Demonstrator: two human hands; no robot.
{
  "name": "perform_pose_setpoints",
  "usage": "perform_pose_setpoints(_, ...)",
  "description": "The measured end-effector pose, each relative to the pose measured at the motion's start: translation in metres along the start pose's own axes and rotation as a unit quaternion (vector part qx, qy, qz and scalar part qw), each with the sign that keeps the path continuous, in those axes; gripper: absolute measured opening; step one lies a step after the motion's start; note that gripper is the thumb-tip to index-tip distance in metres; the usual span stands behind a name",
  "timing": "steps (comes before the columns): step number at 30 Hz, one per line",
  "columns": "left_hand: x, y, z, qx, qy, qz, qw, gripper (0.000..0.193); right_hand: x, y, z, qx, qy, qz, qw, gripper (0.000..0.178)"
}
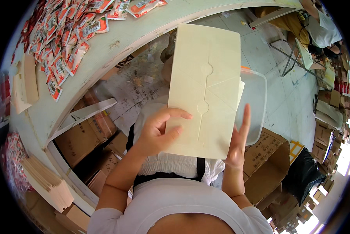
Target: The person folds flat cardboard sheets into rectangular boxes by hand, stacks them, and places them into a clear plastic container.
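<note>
A stack of cream flat carton blanks [206,74] is held upright-lengthwise above my lap, its top sheet scored with a long slit, two half-round cuts and slanting creases. At its lower left edge my left hand [155,128] is closed, thumb and index finger lying over the top sheet. My right hand [237,146] presses against the lower right edge, one finger stretched up along the side and the rest partly hidden behind the sheets. Edges of further blanks poke out on the right, slightly out of line.
Small orange-and-white packets [66,46] are heaped on the curved white table [124,37] at the left. Folded cartons [46,183] stand at lower left. A translucent plastic bin [257,105], an open cardboard box [266,160] and a black bag [301,175] are to the right. Another person [323,29] sits far right.
</note>
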State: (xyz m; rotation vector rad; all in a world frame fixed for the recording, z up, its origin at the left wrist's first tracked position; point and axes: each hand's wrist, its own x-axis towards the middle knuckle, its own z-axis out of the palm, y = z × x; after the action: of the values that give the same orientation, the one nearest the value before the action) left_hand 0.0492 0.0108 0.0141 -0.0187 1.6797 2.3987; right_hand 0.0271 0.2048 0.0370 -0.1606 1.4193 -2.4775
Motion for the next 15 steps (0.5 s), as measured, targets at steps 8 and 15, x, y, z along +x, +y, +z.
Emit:
perform_pose_setpoints(8,0.024,0.015,-0.001,0.048,-0.063,-0.007,0.997,0.023,-0.009,0.008,-0.026,-0.275,0.018,-0.088,0.957,0.065)
perform_pose_setpoints(15,0.029,-0.003,0.031,0.142,-0.054,0.062,0.987,0.029,0.011,0.014,-0.011,-0.258,0.262,-0.123,0.922,0.046)
